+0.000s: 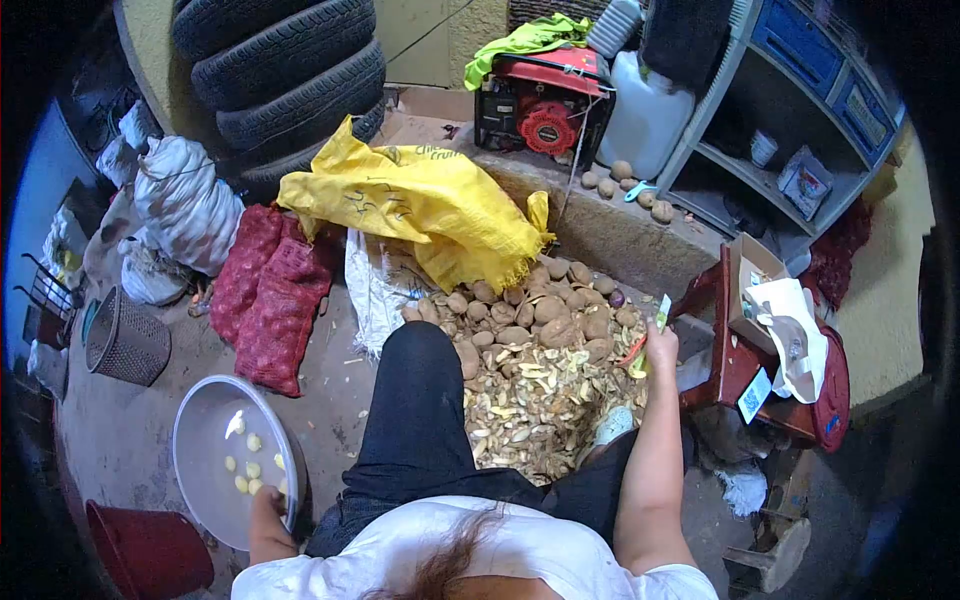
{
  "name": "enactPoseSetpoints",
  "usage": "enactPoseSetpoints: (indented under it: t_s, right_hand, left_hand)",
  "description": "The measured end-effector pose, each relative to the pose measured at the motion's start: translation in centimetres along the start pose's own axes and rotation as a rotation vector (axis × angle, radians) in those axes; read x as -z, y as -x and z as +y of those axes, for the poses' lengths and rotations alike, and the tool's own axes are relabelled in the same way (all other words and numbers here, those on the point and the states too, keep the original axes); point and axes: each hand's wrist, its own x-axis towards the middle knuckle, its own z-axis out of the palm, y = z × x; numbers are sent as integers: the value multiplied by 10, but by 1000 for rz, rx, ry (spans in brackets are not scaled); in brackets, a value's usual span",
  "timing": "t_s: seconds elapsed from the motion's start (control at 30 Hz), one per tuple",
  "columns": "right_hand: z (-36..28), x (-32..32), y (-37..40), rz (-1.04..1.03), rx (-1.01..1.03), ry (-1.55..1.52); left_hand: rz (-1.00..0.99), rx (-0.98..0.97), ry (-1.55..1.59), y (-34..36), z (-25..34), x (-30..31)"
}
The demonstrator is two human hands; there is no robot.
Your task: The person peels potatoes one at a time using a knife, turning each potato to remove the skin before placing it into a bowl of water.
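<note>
My left hand reaches over the near rim of a wide grey basin. Its fingers point down beside a pale peeled potato, and their grip is not clear. Several more peeled potatoes lie in the basin. Out to the right, my right hand is closed around what looks like a peeler, with an orange part below the fist and a green and white end above it. A heap of unpeeled potatoes and a spread of peelings lie on the floor before me.
A yellow sack lies behind the heap, with red mesh sacks to its left. A dark red bucket and a woven basket flank the basin. At right is a red stand. A generator sits on the ledge.
</note>
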Motion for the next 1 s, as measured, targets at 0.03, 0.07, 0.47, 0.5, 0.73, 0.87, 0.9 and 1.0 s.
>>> enactPoseSetpoints:
  t_s: [0.03, 0.07, 0.47, 0.5, 0.73, 0.87, 0.9, 1.0]
  right_hand:
    - [5, 0, 1, 9, -15, -40]
    - [11, 1, 1, 19, -30, -79]
    - [-7, 13, 7, 13, -81, 98]
    - [-9, 12, 6, 18, -87, 99]
    - [-51, 20, 7, -62, -47, 286]
    - [-51, 16, 12, -98, 77, 305]
    - [-62, 20, 15, -143, 63, 348]
    - [-56, 19, 18, -140, 120, 258]
  left_hand:
    - [227, -33, 46, 6, 6, 4]
    - [339, -65, -130, 8, 24, 18]
    - [354, -1362, 52, 258, 437, -68]
    - [215, -1424, 22, 299, 452, -95]
    - [156, -1607, -1007, 309, 507, -321]
    - [-7, -1426, -1105, 295, 472, -392]
    - [-39, -1360, -1129, 274, 466, -413]
    - [-49, -1276, -1245, 231, 456, -458]
